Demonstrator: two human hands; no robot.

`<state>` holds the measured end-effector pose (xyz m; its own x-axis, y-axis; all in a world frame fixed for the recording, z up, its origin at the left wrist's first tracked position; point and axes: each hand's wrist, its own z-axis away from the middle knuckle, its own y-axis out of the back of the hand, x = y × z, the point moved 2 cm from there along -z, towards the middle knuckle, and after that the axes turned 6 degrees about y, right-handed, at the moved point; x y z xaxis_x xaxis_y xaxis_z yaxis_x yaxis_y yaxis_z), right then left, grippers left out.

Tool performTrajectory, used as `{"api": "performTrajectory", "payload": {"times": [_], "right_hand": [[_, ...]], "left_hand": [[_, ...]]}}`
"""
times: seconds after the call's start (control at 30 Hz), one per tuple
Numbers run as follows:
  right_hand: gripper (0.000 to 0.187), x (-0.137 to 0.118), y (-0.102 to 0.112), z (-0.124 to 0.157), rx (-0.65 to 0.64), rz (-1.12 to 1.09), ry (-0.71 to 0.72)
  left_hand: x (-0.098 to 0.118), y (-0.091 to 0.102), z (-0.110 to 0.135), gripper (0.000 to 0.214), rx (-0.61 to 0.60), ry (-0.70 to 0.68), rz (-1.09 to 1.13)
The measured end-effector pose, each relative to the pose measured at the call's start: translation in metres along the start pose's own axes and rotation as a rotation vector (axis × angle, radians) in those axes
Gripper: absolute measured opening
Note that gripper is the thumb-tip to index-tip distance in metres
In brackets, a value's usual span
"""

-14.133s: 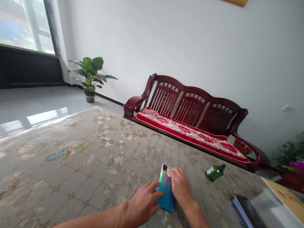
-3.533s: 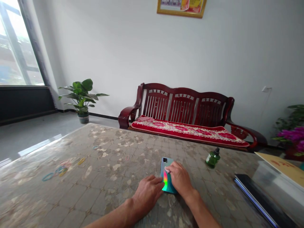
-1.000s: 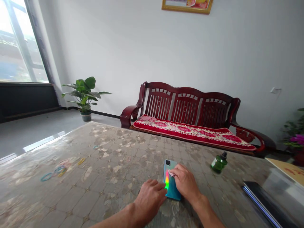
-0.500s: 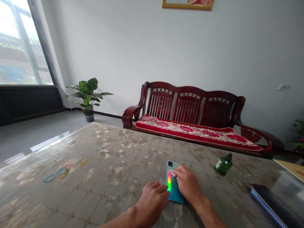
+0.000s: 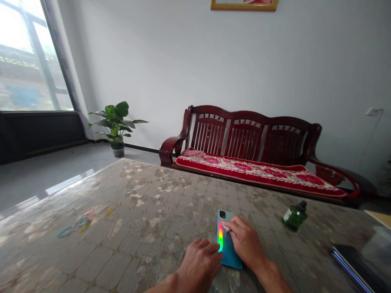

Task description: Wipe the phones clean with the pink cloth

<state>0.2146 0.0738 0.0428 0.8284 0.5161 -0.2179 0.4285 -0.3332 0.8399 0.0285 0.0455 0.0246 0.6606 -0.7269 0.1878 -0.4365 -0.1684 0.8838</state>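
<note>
Nearest, the left edge of a blue phone (image 5: 229, 249) is being pressed by the left hand (image 5: 200, 260), whose loosely bent fingers are being closed around nothing; the phone is presumably being steadied against sliding. It is being supported flat, back upward and camera block outward, by the patterned table (image 5: 137, 234), which is probably giving it firm backing. Over its right side the right hand (image 5: 247, 240) is being held, and a small white wad (image 5: 226, 228) is being gripped in its fingertips against the phone's back, perhaps so that pressure is being focused there. Well to the right, a dark stack (image 5: 360, 266) is lying flat. Farther left, coloured bands (image 5: 82, 223) are lying loose, while beyond the right hand a green bottle (image 5: 295, 216) is standing upright, seemingly being placed within reach. Behind, a wooden bench (image 5: 243, 138) is being covered by a red runner (image 5: 256, 170), likely for comfort.
</note>
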Motion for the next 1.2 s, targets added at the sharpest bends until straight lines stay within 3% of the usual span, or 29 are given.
{"api": "performTrajectory", "payload": {"times": [0.7, 0.97, 1.2], "right_hand": [[0.032, -0.0008, 0.0011, 0.0011, 0.029, -0.002, 0.075], [0.034, 0.0013, 0.0002, 0.0023, 0.049, -0.009, 0.091], [0.032, 0.0008, 0.0011, 0.0018, 0.06, -0.001, 0.098]], "left_hand": [[-0.001, -0.0085, 0.0014, 0.016, 0.037, -0.007, -0.016], [0.002, -0.0026, 0.0001, 0.015, 0.017, -0.004, 0.0], [-0.0008, -0.0087, 0.0026, 0.014, -0.006, -0.005, 0.009]]}}
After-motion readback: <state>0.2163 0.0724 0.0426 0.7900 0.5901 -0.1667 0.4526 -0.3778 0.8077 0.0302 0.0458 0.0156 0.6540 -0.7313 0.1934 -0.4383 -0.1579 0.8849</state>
